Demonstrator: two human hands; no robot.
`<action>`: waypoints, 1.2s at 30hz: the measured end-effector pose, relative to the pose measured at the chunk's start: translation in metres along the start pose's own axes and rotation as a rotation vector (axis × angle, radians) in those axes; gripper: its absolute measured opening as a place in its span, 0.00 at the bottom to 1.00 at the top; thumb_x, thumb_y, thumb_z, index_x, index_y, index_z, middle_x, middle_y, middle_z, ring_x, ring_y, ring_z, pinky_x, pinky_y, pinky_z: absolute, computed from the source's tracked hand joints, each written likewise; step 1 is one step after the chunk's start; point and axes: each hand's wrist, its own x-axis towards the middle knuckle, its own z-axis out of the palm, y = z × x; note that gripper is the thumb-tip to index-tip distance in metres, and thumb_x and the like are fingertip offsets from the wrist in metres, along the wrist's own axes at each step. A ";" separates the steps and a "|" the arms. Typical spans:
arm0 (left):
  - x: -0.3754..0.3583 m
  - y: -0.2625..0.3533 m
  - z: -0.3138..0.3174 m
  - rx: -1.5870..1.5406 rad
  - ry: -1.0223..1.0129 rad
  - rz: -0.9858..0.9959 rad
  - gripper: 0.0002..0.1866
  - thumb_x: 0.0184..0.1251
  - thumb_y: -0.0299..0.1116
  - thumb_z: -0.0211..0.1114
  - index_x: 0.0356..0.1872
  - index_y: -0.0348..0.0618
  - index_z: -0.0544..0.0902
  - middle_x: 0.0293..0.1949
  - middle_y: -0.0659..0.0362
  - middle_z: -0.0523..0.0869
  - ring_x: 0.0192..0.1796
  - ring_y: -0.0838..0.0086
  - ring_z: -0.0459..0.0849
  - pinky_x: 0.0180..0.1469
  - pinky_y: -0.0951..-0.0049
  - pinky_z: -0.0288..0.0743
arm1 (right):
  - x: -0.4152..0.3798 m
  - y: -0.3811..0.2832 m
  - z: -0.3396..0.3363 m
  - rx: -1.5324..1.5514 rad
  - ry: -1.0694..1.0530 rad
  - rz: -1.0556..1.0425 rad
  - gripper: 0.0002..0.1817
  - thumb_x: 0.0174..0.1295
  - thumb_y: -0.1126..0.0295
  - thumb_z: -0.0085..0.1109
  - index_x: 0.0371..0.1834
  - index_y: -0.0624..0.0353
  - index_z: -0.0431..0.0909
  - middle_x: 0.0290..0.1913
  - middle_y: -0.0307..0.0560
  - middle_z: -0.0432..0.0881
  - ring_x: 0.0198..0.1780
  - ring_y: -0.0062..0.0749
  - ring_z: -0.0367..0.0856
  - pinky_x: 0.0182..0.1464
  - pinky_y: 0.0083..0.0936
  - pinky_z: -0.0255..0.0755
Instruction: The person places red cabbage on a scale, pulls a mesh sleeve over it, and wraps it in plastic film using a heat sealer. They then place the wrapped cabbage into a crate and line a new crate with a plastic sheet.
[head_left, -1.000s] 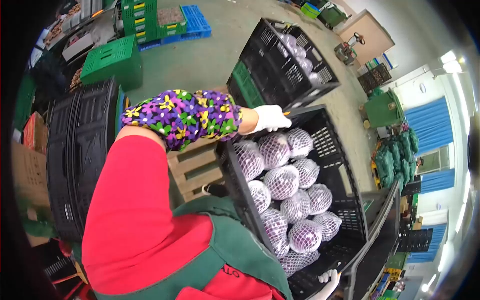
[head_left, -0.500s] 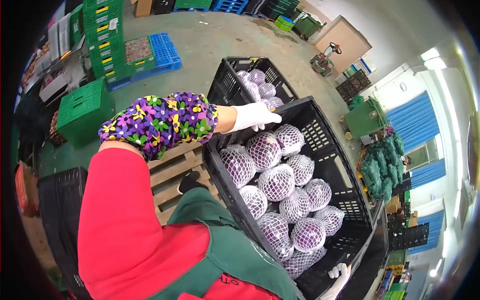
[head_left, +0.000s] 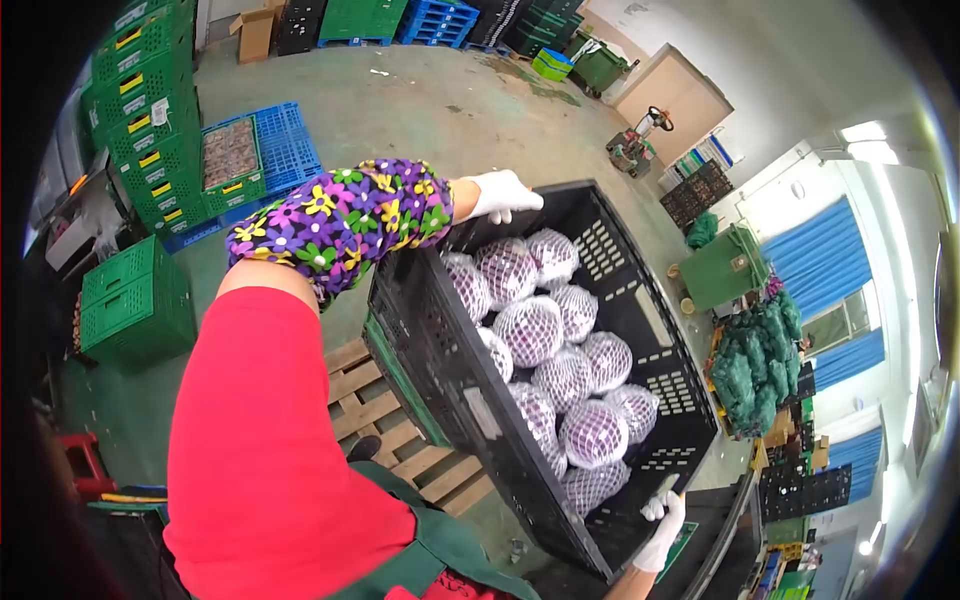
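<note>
A black plastic crate [head_left: 480, 400] is held at its two ends, tilted in front of my body. Inside lie several round purple vegetables [head_left: 594, 433], which look like red cabbages, each in a white foam net. My left hand [head_left: 503, 196], white-gloved below a flowered sleeve cover [head_left: 345, 222], is closed over the far end's rim. At the near end, my right hand [head_left: 660, 528], also in a white glove, grips the rim with curled fingers. A wooden pallet [head_left: 400, 440] shows below, with a green crate edge [head_left: 405, 375] partly hidden behind the held crate.
Green crates stand stacked [head_left: 150, 130] at the left beside a blue pallet [head_left: 285, 140]. A closed green crate [head_left: 135, 305] sits nearer. To the right are a green wheeled bin [head_left: 718, 268] and a heap of green net bags [head_left: 755, 355]. A pallet jack [head_left: 635, 145] stands farther back.
The held crate has shifted left and tilted, showing more of its outer side. Both hands moved with it, keeping their hold. The second black crate of netted vegetables behind it has dropped out of sight.
</note>
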 end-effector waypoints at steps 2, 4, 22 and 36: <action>-0.014 0.001 0.001 0.063 0.040 -0.039 0.29 0.58 0.59 0.62 0.35 0.37 0.86 0.24 0.53 0.85 0.19 0.71 0.77 0.28 0.66 0.72 | -0.002 0.005 -0.009 -0.011 -0.001 -0.009 0.08 0.65 0.74 0.49 0.29 0.52 0.63 0.20 0.30 0.61 0.18 0.15 0.58 0.20 0.17 0.58; -0.035 0.005 0.005 0.123 0.074 -0.077 0.29 0.58 0.61 0.61 0.36 0.41 0.87 0.28 0.53 0.88 0.20 0.69 0.79 0.31 0.66 0.75 | -0.016 0.010 -0.010 0.020 0.014 -0.012 0.07 0.64 0.75 0.49 0.31 0.52 0.63 0.23 0.31 0.64 0.20 0.15 0.60 0.22 0.16 0.59; -0.043 -0.015 0.026 0.412 0.078 -0.161 0.30 0.60 0.69 0.56 0.33 0.50 0.84 0.19 0.60 0.81 0.21 0.75 0.76 0.28 0.70 0.71 | -0.044 -0.026 -0.002 -0.131 0.011 0.110 0.05 0.66 0.72 0.53 0.42 0.52 0.69 0.24 0.27 0.63 0.19 0.13 0.57 0.22 0.17 0.54; -0.140 0.076 0.109 0.235 0.092 0.432 0.22 0.75 0.38 0.58 0.64 0.37 0.75 0.63 0.54 0.78 0.65 0.70 0.74 0.69 0.70 0.64 | -0.090 0.042 -0.038 -0.359 0.414 -0.451 0.23 0.68 0.60 0.57 0.62 0.61 0.71 0.52 0.50 0.78 0.51 0.37 0.77 0.60 0.30 0.69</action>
